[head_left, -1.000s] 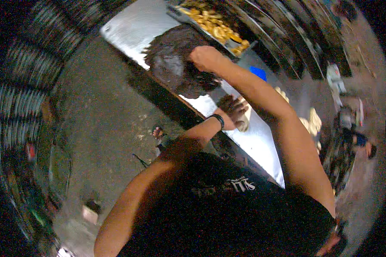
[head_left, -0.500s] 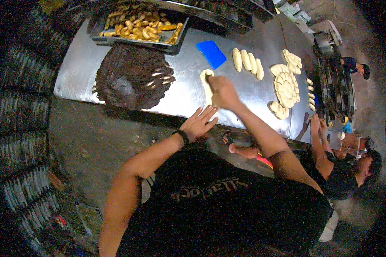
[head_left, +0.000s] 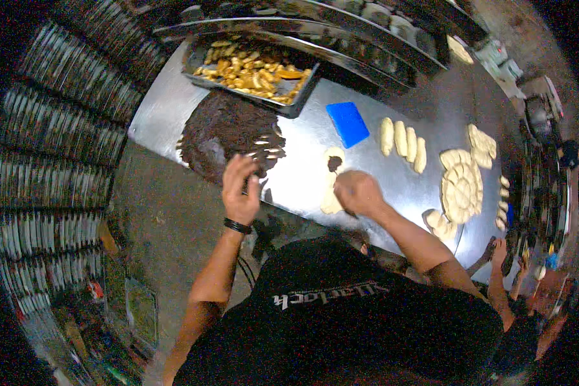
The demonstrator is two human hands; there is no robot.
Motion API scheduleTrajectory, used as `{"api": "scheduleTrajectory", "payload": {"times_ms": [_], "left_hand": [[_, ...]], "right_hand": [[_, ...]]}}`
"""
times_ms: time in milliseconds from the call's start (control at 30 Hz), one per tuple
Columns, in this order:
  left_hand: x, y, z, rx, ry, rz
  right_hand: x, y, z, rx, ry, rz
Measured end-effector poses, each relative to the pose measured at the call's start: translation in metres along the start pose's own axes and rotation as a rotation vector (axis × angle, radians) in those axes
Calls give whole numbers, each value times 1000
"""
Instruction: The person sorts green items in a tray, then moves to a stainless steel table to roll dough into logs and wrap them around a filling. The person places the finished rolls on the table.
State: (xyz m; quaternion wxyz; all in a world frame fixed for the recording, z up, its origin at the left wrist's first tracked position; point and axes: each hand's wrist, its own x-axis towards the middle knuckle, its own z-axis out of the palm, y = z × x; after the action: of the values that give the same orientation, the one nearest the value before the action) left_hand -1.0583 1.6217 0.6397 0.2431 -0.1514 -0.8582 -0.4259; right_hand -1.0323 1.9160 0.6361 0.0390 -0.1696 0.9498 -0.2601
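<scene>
A flat strip of pale dough [head_left: 330, 203] lies on the metal table, with a dab of dark filling [head_left: 334, 165] on its far end. My right hand [head_left: 359, 193] is closed in a fist beside the strip, covering part of its right side; whatever it holds, if anything, is hidden. At the near edge of a large dark-brown mound of filling [head_left: 222, 132], my left hand [head_left: 240, 193] is open, thumb apart from the fingers. The fingertips overlap the mound in view; I cannot tell whether they touch it. Several pale streaks show on the mound's right side.
Behind the mound stands a deep tray [head_left: 251, 95] of yellow-brown pieces. A blue flat scraper [head_left: 348, 124] lies beyond the strip. Several dough rolls [head_left: 401, 139] and a pile of dough pieces [head_left: 460, 186] sit to the right. Another person's hand [head_left: 498, 252] is at the far right.
My left hand has left the strip's near end and moved left to the dark mound. My right hand has drawn nearer, uncovering the dark dab. The whole view has shifted.
</scene>
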Motion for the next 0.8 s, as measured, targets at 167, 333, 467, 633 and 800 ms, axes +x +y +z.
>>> {"api": "scheduleTrajectory", "payload": {"times_ms": [167, 333, 467, 633, 800], "left_hand": [[29, -38, -47, -257, 175, -337], [86, -28, -124, -238, -256, -262], [112, -59, -170, -309, -336, -330], [126, -114, -180, -265, -447, -356], [133, -143, -152, -362, -499, -225]], "right_hand": [[141, -28, -43, 154, 102, -124], [297, -20, -7, -105, 190, -304], [373, -16, 20, -381, 38, -147], [404, -7, 34, -507, -103, 52], [390, -7, 12, -200, 9, 184]]}}
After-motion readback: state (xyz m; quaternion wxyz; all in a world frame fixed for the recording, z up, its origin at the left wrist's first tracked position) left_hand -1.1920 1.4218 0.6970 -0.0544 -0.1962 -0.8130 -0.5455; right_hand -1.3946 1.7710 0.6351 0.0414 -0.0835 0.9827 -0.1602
